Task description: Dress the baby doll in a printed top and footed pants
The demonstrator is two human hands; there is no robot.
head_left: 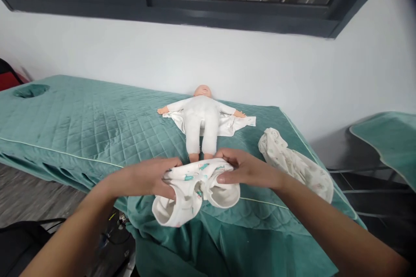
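A baby doll in a white bodysuit lies on its back on the green quilted bed, arms spread, head toward the wall. Under it lies a white printed garment, spread open. Just in front of the doll's feet I hold small white printed baby trousers, bunched up with both leg openings hanging toward me. My left hand grips the left side of the waistband, fingers closed on the cloth. My right hand grips the right side the same way.
Another crumpled white printed cloth lies on the bed to the right of the doll. A second green-covered bed stands at the far right, across a gap. The white wall and a dark window frame rise behind. A face hole shows at the bed's left end.
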